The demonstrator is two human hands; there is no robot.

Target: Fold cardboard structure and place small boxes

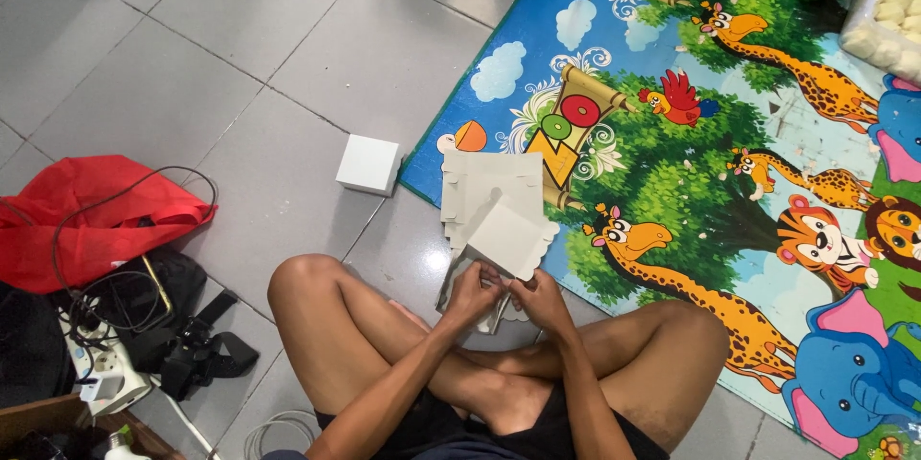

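Both the left hand [472, 293] and the right hand [540, 299] pinch the lower edge of a half-folded grey cardboard box blank [508, 237], held above the person's crossed legs. A stack of flat blanks [472, 184] lies just beyond, overlapping the animal-print play mat [729, 134]. A finished white box [368, 165] sits on the tiled floor [240, 57] nearby.
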